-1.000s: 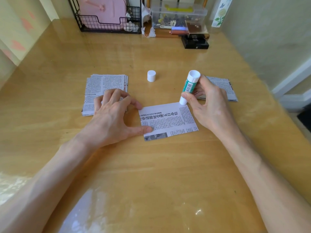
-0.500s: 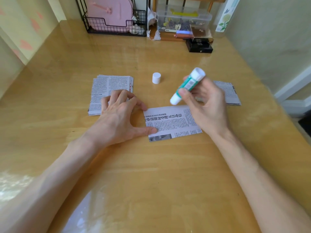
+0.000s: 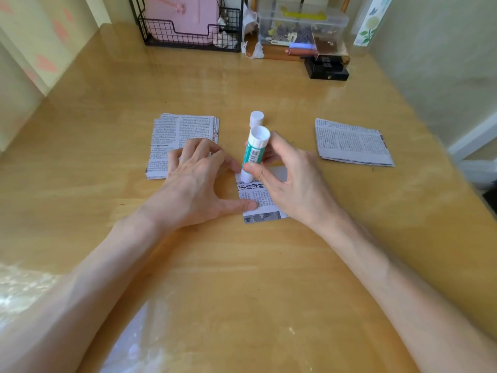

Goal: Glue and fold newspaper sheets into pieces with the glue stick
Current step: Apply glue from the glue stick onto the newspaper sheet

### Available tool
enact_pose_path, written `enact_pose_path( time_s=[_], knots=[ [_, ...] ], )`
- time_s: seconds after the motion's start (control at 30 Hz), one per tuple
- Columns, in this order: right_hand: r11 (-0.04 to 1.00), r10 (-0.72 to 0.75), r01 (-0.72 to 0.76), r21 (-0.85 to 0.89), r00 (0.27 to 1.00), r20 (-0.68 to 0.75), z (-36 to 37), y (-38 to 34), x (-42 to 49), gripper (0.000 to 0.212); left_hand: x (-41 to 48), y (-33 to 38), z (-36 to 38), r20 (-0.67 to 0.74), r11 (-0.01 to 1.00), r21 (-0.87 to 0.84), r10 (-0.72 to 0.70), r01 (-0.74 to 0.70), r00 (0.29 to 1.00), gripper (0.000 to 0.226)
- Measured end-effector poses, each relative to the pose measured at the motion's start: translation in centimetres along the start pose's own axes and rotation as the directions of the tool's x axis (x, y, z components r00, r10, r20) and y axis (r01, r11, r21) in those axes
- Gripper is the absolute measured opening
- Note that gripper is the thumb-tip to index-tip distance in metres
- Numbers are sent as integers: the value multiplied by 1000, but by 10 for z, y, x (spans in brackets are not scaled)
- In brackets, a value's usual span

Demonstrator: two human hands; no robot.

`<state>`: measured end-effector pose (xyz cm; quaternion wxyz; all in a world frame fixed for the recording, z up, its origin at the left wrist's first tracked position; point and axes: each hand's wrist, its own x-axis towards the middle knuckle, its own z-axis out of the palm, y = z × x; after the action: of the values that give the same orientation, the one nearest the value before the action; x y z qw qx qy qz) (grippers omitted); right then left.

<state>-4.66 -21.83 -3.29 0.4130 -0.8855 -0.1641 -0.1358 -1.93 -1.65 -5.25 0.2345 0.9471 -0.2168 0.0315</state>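
Note:
A small newspaper sheet (image 3: 256, 200) lies flat on the wooden table (image 3: 242, 265) in front of me. My right hand (image 3: 290, 181) grips a white and green glue stick (image 3: 254, 152), held nearly upright with its lower tip on the sheet's far left corner. My left hand (image 3: 199, 184) rests on the table, its thumb pressing the sheet's left edge and its fingers lying partly on a stack of newspaper sheets (image 3: 180, 138). The glue stick's white cap (image 3: 256, 118) stands just behind the stick.
A pile of folded newspaper pieces (image 3: 352, 142) lies to the right. At the back stand a black wire rack (image 3: 188, 36) with a pink item, a clear plastic box (image 3: 301, 22) and a black box (image 3: 326, 68). A wall runs along the right.
My right hand has moved the glue stick from the sheet's far right corner across to its far left corner. My left hand has stayed on the sheet's left edge.

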Motion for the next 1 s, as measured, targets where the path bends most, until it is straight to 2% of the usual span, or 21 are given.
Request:
enact_pose_path(
  time_s=[0.13,0.43,1.0],
  knots=[
    [999,41,-42,-27,999,-22,-5,4,1,31,-1,1,-1,2,1000,3,-5,5,1000,89],
    [987,127,-135,-85,987,-95,-26,16,-3,24,-1,0,-1,-8,1000,1,-1,1,1000,86],
    [936,178,-232,-265,961,-212,-52,29,-13,26,-2,-2,-1,-6,1000,-10,4,-4,1000,86]
  ],
)
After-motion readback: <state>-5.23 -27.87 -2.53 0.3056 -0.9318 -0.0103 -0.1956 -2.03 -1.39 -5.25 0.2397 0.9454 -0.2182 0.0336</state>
